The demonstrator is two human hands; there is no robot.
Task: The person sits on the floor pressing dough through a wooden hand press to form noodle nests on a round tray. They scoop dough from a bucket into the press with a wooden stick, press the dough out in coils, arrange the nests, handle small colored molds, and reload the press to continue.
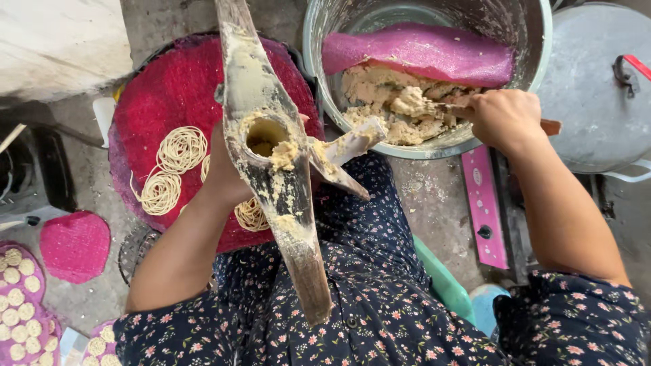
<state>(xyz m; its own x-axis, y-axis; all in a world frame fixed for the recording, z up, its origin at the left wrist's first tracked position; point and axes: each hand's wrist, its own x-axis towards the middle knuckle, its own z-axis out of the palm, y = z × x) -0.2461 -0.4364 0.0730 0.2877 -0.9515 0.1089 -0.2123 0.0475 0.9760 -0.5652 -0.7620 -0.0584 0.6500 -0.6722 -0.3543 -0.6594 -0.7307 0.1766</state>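
Observation:
A long wooden noodle press [271, 156], smeared with dough, stands tilted over my lap with its round barrel open at the top. My left hand [222, 173] grips it from behind, mostly hidden by the wood. My right hand [500, 116] reaches into a large metal pot [536, 64] and holds a wooden-handled scoop stuck in pale dough [393, 102]. A pink cloth [420, 51] lies over part of the dough. Three coils of pressed noodles [180, 149] rest on a red woven mat [169, 88] behind the press.
A grey metal lid [590, 102] with a handle sits right of the pot. A pink slab [485, 203] lies on the dusty floor. Small pink mats [74, 245] and trays of several noodle coils [17, 298] lie at lower left.

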